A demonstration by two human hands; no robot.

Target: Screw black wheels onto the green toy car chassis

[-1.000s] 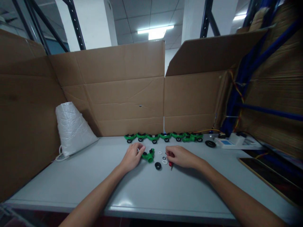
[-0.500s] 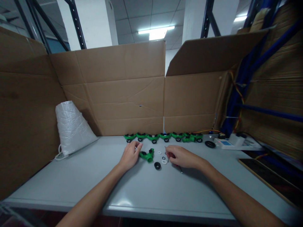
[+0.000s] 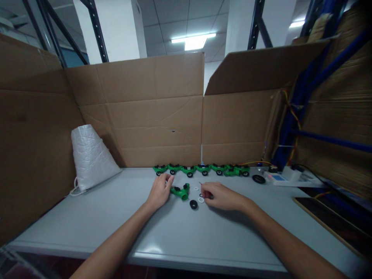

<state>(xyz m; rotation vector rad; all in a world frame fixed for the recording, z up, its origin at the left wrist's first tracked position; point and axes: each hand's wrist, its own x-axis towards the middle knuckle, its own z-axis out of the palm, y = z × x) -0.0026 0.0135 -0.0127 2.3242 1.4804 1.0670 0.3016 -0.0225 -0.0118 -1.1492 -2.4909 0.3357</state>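
My left hand (image 3: 159, 191) rests on the table with its fingers curled, closed at the left end of a green toy vehicle body (image 3: 182, 192) with black parts. Its grip is partly hidden. My right hand (image 3: 221, 195) is closed in a pinch on a thin reddish rod-like tool (image 3: 200, 183), whose tip pokes out past the fingers; the rest is covered. Just left of these fingers lie a white ring (image 3: 200, 200), a smaller white ring (image 3: 196, 188) and a small black ring, partly covered. A black wheel (image 3: 193, 204) lies in front of the green body.
Several green toy vehicles (image 3: 204, 169) with black wheels line the back of the table (image 3: 162, 232), before a cardboard wall (image 3: 154, 124). A white bag (image 3: 91, 159) stands at left. On the right are a black ring (image 3: 258, 179), a power strip (image 3: 293, 176) and a blue post.
My right hand has shifted slightly left and turned the tool; the metal tip that stuck out below the hand is now out of sight. My left hand and the green body have hardly moved.
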